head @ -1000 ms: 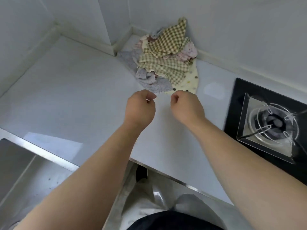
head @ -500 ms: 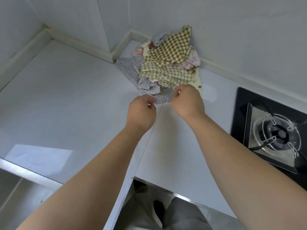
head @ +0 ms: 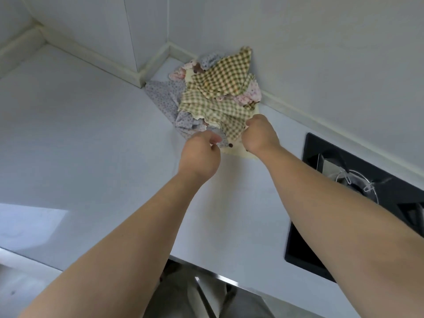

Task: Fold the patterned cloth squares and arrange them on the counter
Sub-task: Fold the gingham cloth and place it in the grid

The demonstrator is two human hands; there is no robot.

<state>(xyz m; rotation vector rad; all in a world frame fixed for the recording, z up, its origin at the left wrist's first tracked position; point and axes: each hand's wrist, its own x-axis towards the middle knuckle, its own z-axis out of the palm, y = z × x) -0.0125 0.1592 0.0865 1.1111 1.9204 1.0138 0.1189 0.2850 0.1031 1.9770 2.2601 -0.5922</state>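
A heap of patterned cloth squares (head: 213,99) lies in the counter's back corner. It holds green checked pieces (head: 220,79), a grey floral one (head: 165,97), pink floral ones and a cream dotted one (head: 236,150) underneath. My right hand (head: 260,135) is at the heap's front right, its fingers closed on the edge of the lower green checked cloth (head: 229,120). My left hand (head: 199,154) is at the heap's front edge with thumb and fingers curled against the grey floral cloth. Whether it grips that cloth is hidden.
The white counter (head: 91,134) spreads wide to the left and in front of the heap. A black gas hob (head: 358,193) with a metal burner ring sits at the right. White walls and a boxed column close the back. The counter's metal front edge (head: 220,275) runs below.
Both hands have moved forward from the bare counter to the heap's front edge. The right hand now has the green checked cloth's edge between its fingers.
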